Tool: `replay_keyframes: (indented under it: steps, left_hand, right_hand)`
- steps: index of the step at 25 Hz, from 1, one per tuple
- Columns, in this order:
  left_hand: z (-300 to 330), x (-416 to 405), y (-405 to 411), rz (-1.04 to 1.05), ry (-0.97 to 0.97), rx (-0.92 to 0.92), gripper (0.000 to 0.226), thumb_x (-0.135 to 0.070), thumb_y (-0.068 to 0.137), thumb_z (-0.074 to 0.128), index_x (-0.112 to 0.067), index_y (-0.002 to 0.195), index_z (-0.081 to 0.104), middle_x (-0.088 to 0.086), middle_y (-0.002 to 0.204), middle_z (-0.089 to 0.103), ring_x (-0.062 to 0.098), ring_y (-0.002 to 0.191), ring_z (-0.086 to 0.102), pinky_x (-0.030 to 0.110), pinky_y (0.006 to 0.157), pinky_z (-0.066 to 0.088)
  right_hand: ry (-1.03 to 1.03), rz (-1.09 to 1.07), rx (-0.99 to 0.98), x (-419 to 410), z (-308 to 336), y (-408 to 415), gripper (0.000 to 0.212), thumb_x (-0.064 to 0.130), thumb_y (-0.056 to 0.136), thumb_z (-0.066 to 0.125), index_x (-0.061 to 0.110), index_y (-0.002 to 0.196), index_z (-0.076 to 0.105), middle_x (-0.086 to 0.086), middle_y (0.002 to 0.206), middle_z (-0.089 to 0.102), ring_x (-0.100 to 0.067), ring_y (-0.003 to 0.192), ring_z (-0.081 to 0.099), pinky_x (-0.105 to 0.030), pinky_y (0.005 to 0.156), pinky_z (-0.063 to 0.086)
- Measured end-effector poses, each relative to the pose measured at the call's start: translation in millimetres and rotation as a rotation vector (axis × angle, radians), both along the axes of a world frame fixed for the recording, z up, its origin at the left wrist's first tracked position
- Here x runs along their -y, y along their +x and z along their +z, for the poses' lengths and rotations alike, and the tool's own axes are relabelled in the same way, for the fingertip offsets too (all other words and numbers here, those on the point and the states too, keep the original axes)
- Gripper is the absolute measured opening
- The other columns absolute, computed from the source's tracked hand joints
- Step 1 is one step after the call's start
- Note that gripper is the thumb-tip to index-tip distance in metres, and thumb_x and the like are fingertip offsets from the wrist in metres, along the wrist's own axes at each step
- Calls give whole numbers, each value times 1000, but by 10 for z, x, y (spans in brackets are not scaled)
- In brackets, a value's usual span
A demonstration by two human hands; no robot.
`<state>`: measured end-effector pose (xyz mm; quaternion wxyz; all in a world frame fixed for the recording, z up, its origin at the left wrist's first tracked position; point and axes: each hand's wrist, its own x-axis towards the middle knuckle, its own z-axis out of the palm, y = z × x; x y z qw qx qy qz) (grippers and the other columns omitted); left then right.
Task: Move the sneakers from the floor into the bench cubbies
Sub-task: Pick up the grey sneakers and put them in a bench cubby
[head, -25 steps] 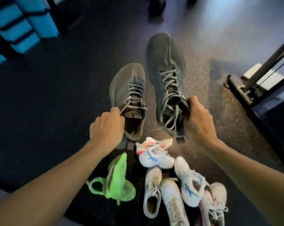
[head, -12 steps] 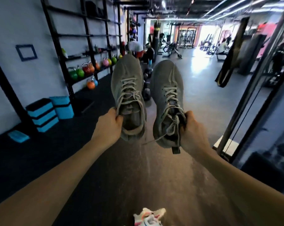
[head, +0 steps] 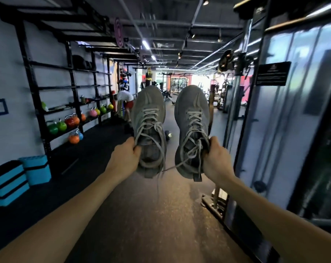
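Gym aisle, mid-carry. Left hand (head: 125, 158) grips collar of grey mesh lace-up sneaker (head: 148, 128); right hand (head: 216, 160) clamps heel opening of matching grey sneaker (head: 192, 130), fingers curled tight on both. Pair held out front at arm's length, toes pointing away, well clear of dark rubber floor (head: 141, 215). One loose lace dangles below left shoe; likely snag risk. Bench cubbies not in view; destination cannot be told. Coloured kettlebells (head: 71, 121) line black wall rack at left.

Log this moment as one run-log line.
left hand: grips left grey sneaker | right hand: grips right grey sneaker | both off floor | cubbies: unseen
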<state>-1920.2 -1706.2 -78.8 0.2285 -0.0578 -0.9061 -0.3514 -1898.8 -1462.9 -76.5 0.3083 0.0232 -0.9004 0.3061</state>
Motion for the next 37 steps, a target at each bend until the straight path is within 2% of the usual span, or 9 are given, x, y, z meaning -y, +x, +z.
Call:
replay_keyframes:
  steps: [4, 11, 14, 16, 19, 23, 29, 34, 37]
  left_hand:
    - [229, -573, 615, -104, -4, -56, 22, -24, 98, 42, -12, 80, 45, 12, 73, 55, 32, 65, 56, 47, 61, 47]
    - [495, -1664, 1558, -333, -19, -156, 18, -18, 95, 46, -10, 79, 45, 21, 81, 59, 38, 80, 56, 39, 62, 37]
    - [637, -2125, 1919, -461, 5, -205, 20, -19, 96, 45, -16, 76, 41, 5, 66, 52, 31, 67, 55, 33, 56, 31]
    - [706, -2440, 2198, -592, 40, -204, 18, -19, 98, 43, -15, 80, 45, -1, 64, 49, 22, 60, 52, 31, 54, 33]
    - [751, -2929, 2618, -792, 51, -227, 18, -19, 98, 44, -14, 81, 45, 0, 65, 50, 22, 61, 51, 32, 56, 36]
    - [693, -3558, 3369, -1041, 88, -186, 19, -19, 98, 43, -15, 80, 46, 3, 67, 55, 24, 62, 55, 32, 51, 37]
    - [704, -4478, 5041, -1361, 65, -212, 16, -19, 97, 43, -8, 92, 53, 15, 89, 61, 35, 86, 58, 40, 72, 47]
    - [777, -5039, 6797, -1583, 109, -228, 13, -16, 97, 43, -8, 95, 53, 12, 82, 58, 28, 67, 56, 31, 59, 39]
    - [729, -5336, 7937, -1711, 170, -205, 20, -18, 97, 42, -9, 105, 57, 9, 85, 60, 26, 72, 57, 32, 63, 42]
  right_hand:
    - [1, -127, -30, -558, 196, 868, 5, 21, 94, 42, 17, 93, 38, -9, 83, 62, -28, 66, 58, -44, 61, 51]
    - [77, -395, -53, -1407, 454, 2432, 10, 14, 94, 40, 13, 88, 33, -13, 80, 59, -36, 65, 50, -38, 57, 36]
    - [74, -517, -61, -1658, 572, 3061, 10, 14, 95, 41, 14, 89, 33, -11, 80, 57, -38, 73, 56, -37, 58, 31]
    - [72, -627, -84, -1813, 628, 3530, 9, 16, 95, 41, 14, 90, 34, -16, 85, 62, -41, 78, 59, -37, 59, 34]
    - [45, -797, -110, -2006, 649, 4289, 9, 18, 93, 44, 11, 96, 39, -19, 91, 63, -43, 81, 59, -40, 61, 39]
    - [27, -1031, -114, -2189, 589, 5354, 7, 18, 93, 44, 14, 92, 38, -17, 83, 64, -36, 68, 58, -47, 59, 48]
    - [55, -1400, -129, -2291, 573, 7347, 11, 21, 94, 44, 12, 94, 37, -17, 77, 61, -38, 66, 57, -43, 54, 43]
    - [65, -1639, -145, -2287, 572, 8987, 12, 21, 95, 45, 11, 98, 40, -14, 81, 60, -37, 70, 59, -47, 58, 48]
    - [96, -1745, -123, -2297, 575, 10082, 14, 21, 94, 48, 12, 102, 41, -16, 89, 65, -37, 72, 60, -50, 63, 51]
